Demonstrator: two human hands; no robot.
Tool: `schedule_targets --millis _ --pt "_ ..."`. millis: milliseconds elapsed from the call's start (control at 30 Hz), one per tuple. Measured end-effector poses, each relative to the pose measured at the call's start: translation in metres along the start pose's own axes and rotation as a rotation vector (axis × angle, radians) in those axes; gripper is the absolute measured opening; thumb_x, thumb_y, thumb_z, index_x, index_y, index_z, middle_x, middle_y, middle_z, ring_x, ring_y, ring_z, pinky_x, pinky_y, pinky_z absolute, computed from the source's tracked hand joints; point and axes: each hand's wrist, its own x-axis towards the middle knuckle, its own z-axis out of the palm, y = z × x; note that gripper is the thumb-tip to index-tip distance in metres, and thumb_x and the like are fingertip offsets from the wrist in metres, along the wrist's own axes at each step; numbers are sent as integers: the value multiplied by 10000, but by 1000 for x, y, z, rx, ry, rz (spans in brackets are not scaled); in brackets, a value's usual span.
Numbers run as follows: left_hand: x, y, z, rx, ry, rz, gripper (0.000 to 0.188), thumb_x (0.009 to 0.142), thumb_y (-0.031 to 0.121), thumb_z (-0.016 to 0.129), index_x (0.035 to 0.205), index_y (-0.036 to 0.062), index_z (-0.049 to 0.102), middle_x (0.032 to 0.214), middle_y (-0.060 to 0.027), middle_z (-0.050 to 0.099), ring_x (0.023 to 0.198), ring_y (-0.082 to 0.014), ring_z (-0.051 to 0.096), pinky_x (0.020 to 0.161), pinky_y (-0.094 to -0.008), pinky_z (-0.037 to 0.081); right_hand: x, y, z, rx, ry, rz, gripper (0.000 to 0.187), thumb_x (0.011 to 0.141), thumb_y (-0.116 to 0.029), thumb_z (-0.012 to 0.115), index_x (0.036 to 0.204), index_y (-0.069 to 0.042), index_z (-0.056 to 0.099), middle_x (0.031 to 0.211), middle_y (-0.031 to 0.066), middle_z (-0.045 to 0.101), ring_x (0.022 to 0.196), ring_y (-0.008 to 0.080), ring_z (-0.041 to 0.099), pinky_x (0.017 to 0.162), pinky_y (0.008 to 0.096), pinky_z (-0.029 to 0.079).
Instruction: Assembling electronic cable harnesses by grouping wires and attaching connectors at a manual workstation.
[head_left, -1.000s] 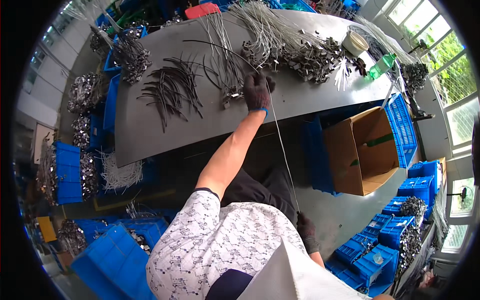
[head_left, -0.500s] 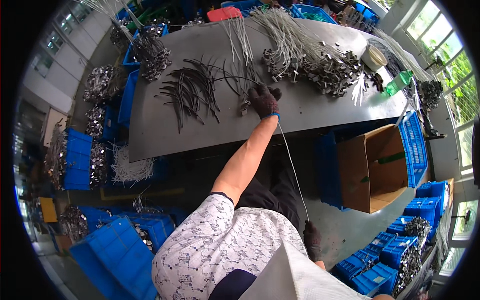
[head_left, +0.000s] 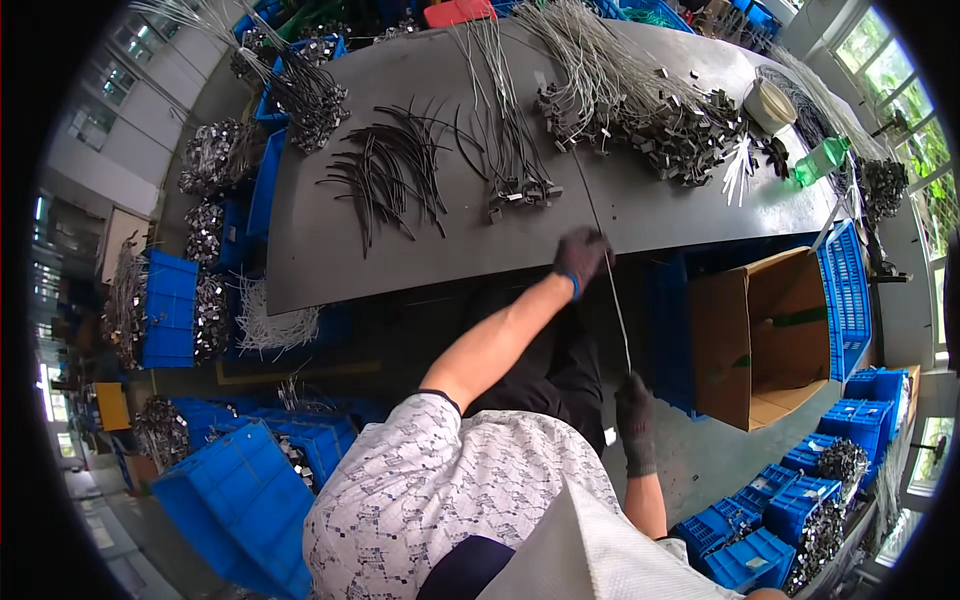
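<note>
A thin wire (head_left: pixel 620 315) runs slantwise from the table to my body side, pale in its lower part and dark in its upper part. My right hand (head_left: pixel 634 415), in a dark knitted glove, is closed on its lower end beyond the table's front edge. At that edge my left hand (head_left: pixel 582 252), gloved too and slightly blurred, has its fingers curled at the wire. The wire's dark stretch reaches up over the metal table (head_left: pixel 480 245) toward the pile of wires. Left of it lie wires with metal end pieces (head_left: pixel 525 192) and loose black tubes (head_left: pixel 390 170).
A large heap of wires with metal ends (head_left: pixel 660 125) covers the far right, by a green bottle (head_left: pixel 823 161) and a pale bowl (head_left: pixel 770 106). An open cardboard box (head_left: pixel 720 350) stands below the table's right side. Blue crates (head_left: pixel 240 510) flank me.
My left hand has come back from the bundle of metal-ended wires to the table's front edge. My right hand has risen toward the table. The wire now extends past my left hand.
</note>
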Motion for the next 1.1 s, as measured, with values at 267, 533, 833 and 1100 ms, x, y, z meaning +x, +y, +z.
schedule_targets --millis 267,533,833,1100 --pt "41 31 -73 -413 88 102 95 915 125 667 886 35 673 763 -53 682 667 -137 640 630 -305 533 2 -11 -10 -251 25 -252 155 906 -131 631 1049 -85 666 852 163 689 780 353 671 674 404 531" --pt "22 70 -119 -9 9 228 155 931 169 666 926 15 673 811 -99 719 609 -176 667 582 -323 567 -27 -21 22 -375 38 -342 164 898 -162 656 1034 -74 676 831 200 684 764 388 671 629 405 534" --pt "5 36 -129 -142 -135 227 251 936 249 684 949 -1 713 825 -14 695 767 -99 585 714 -273 484 50 -117 61 454 -22 30 297 984 -301 586 1021 -22 681 855 70 696 668 194 626 600 295 498" --pt "-50 -18 -99 126 -66 173 232 919 220 708 900 -10 724 786 -31 709 755 -79 582 698 -296 496 212 -148 138 1652 321 487 394 966 -489 554 929 -97 538 873 93 587 861 295 605 851 474 546"
